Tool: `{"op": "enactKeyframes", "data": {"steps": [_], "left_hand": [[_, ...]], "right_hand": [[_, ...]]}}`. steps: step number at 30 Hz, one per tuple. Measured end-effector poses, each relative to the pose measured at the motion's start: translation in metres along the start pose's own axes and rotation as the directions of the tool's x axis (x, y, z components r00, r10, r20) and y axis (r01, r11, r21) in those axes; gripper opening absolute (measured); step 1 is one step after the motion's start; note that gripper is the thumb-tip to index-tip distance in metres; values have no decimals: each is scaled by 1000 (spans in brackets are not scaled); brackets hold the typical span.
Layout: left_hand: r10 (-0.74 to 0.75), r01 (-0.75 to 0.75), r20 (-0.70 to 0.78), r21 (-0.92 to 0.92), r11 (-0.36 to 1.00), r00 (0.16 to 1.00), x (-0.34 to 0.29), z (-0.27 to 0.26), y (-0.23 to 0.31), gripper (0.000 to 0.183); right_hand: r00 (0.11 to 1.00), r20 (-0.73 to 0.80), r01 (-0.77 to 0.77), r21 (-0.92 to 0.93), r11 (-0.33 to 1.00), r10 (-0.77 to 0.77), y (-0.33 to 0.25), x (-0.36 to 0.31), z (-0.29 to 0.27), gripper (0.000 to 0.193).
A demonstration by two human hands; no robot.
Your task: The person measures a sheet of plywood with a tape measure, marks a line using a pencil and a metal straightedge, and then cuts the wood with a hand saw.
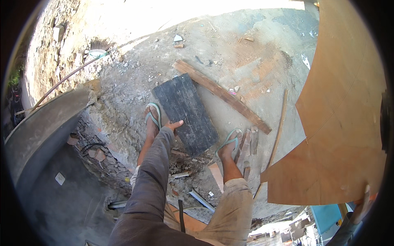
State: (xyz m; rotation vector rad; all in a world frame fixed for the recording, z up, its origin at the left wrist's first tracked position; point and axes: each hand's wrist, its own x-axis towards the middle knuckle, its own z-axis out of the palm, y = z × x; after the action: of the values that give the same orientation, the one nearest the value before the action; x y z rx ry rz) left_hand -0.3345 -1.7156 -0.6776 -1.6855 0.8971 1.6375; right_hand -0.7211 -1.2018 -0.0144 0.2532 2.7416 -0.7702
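My left hand (175,125) grips the left edge of a dark, worn rectangular board (185,112), its thumb lying on top and the other fingers hidden beneath. The board is held between my two sandalled feet. At the far lower right, my right hand (363,204) is at the near edge of a large brown plywood sheet (328,164), closed on it as far as its partly hidden fingers show. This sheet fills most of the right side and has an angular notch in its left edge.
A long wooden plank (223,96) lies diagonally beyond the board. A thin strip of wood (279,127) and short wood pieces (245,145) lie near my right foot. Rubble (111,123) borders a grey wall (53,131) on the left. A rake (97,53) rests at upper left.
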Motion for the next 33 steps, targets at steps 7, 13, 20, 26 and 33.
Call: {"op": "enactKeyframes", "data": {"steps": [7,13,20,26,33], "left_hand": [[-299,279,-5,376,884,954,123,-57,-70,134],[-22,-11,136,238,971,990,48,53,40,120],[277,-305,160,184,934,947,93,45,38,114],[644,-642,-209,86,762,736,-64,69,116,119],[873,-809,311,-349,473,376,-268,179,267,111]], "right_hand": [[991,64,120,-49,992,-117,-4,31,25,60],[988,49,151,-196,969,-144,-33,17,36,64],[979,203,59,-126,990,-33,-33,28,32,70],[961,276,0,-11,1000,3,-80,-4,41,77],[961,267,16,218,976,-76,-110,-42,-2,91]]}}
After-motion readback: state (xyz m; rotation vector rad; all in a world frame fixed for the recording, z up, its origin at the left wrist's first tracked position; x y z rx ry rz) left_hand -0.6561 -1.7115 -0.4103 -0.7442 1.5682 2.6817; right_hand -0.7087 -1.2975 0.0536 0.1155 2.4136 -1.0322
